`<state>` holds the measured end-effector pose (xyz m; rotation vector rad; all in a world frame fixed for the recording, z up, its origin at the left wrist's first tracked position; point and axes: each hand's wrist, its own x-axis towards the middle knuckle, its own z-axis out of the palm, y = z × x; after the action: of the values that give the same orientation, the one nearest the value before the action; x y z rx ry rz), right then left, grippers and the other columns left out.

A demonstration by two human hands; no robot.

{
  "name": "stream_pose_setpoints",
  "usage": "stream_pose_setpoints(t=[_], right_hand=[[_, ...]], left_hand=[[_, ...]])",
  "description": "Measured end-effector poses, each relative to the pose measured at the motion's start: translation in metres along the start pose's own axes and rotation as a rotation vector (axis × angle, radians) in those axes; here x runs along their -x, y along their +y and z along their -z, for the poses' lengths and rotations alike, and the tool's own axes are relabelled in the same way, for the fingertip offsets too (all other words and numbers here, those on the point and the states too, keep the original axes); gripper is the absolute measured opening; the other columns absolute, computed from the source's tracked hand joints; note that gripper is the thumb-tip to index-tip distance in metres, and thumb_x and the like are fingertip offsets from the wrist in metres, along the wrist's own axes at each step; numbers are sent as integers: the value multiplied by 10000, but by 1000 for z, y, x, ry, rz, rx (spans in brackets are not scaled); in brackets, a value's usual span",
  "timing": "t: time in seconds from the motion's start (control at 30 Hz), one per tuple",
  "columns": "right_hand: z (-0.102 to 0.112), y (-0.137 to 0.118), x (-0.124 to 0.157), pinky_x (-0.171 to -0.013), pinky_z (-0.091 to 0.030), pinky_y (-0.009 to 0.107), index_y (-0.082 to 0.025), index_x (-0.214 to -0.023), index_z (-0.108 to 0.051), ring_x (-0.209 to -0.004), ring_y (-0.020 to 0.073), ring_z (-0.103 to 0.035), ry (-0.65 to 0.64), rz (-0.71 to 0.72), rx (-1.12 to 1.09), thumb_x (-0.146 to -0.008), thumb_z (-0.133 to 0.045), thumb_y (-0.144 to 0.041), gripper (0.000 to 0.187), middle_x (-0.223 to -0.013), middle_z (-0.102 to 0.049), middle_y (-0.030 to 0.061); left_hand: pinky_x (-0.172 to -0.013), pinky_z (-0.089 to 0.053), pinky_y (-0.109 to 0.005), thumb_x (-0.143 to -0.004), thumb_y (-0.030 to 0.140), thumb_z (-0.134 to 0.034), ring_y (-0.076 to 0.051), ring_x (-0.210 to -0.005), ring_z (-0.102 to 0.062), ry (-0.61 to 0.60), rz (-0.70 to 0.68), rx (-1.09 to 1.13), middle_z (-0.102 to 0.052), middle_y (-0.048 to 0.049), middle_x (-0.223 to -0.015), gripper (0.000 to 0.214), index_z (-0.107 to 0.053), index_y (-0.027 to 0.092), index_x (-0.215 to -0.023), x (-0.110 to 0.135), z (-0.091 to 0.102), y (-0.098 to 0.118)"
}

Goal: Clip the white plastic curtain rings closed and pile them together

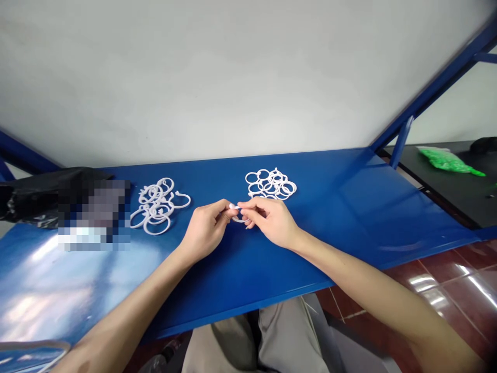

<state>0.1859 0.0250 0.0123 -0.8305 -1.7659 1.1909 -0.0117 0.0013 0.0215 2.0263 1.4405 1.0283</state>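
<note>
Both hands meet above the middle of the blue surface [334,186], where the person works on a white ring [239,220]. The left hand [205,228] has a narrow grip, thumb and fingers pinching the ring by a small knobbed end; the right hand [275,220] also has a narrow grip, its fingertips closed on the ring just beside the left. Behind the right hand, toward the far edge, lies a flat cluster [271,184] of similar rings, some overlapping. A looser heap [159,201] of them lies left of the left hand, nearer the left end. Further left, a black bag [42,189] rests by the far left corner, next to a pixelated patch whose content cannot be told. A pale wall [240,77] stands behind the far edge. Beyond the right edge, a green bag [446,159] lies on a black surface [462,194]. The person's trousers [287,336] show below the near edge.
</note>
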Motion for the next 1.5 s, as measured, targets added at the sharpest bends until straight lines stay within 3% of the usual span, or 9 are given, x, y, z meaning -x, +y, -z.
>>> stream_pose_setpoints(t=[0.2, 0.33, 0.5, 0.63, 0.77, 0.87, 1.03, 1.23, 1.5], right_hand=[[10, 0, -6, -740, -594, 292, -233, -1061, -733, -777, 143, -716, -50, 163, 264, -1015, -595, -277, 152, -931, -755, 11], [33, 2, -18, -847, -556, 334, -224, -1049, -738, -955, 182, -679, 80, 324, 592, -1037, -556, -260, 186, -1068, -709, 58], [71, 11, -30, -826, -538, 380, -202, -1049, -744, -965, 230, -622, 269, 223, 825, -1020, -571, -237, 179, -1008, -678, 80], [85, 19, -34, -847, -517, 404, -215, -1008, -738, -962, 252, -569, 197, 191, 866, -985, -630, -225, 111, -965, -719, 61], [87, 25, -34, -855, -506, 404, -220, -924, -744, -975, 261, -543, 161, 160, 882, -956, -668, -204, 84, -963, -736, 57], [84, 29, -33, -890, -498, 407, -224, -956, -753, -995, 263, -540, 210, 200, 880, -956, -677, -228, 76, -975, -729, 67], [69, 26, -33, -920, -479, 406, -206, -971, -750, -1005, 263, -534, 345, 317, 906, -1013, -587, -280, 184, -986, -725, 88], [32, 21, -27, -966, -465, 375, -184, -975, -722, -987, 226, -590, 258, 438, 788, -1056, -486, -319, 284, -1004, -734, 94], [-21, 24, -4, -730, -519, 282, -220, -971, -631, -714, 166, -686, 244, 82, 137, -952, -608, -369, 152, -774, -728, -8]], left_hand=[[-601, -423, -237, -1001, 422, -517, -125, -601, -588, -92, -80, -95, -699, 9, -720, 325, -678, 201, -826, -3, 5, -4], [-795, -499, -325, -998, 464, -517, -214, -846, -654, -7, -185, -382, -745, -53, -931, 323, -719, 212, -990, -11, 16, -15], [-918, -487, -479, -968, 434, -512, -347, -1047, -598, 138, -92, -807, -716, -146, -1052, 368, -702, 168, -1139, -14, 40, -46], [-910, -460, -543, -921, 445, -549, -427, -1147, -557, 109, 46, -1001, -691, -207, -1127, 429, -688, 131, -1178, -10, 49, -63], [-899, -419, -556, -953, 325, -452, -419, -1106, -569, 53, 27, -1062, -728, -197, -1064, 379, -672, 125, -1188, -8, 42, -68], [-894, -391, -535, -974, 227, -382, -384, -1050, -588, 59, -33, -1037, -740, -181, -1043, 377, -651, 123, -1215, -10, 31, -68], [-921, -373, -490, -1032, 272, -398, -324, -980, -610, 148, -205, -936, -755, -142, -987, 302, -657, 149, -1126, -12, 17, -63], [-836, -402, -410, -1034, 329, -491, -255, -873, -618, 217, -429, -693, -739, -91, -862, 240, -671, 198, -944, 5, -9, -41], [-718, -461, -348, -1044, 350, -429, -192, -701, -583, 142, -459, -521, -723, -62, -821, 317, -632, 234, -829, 15, -32, -13]])
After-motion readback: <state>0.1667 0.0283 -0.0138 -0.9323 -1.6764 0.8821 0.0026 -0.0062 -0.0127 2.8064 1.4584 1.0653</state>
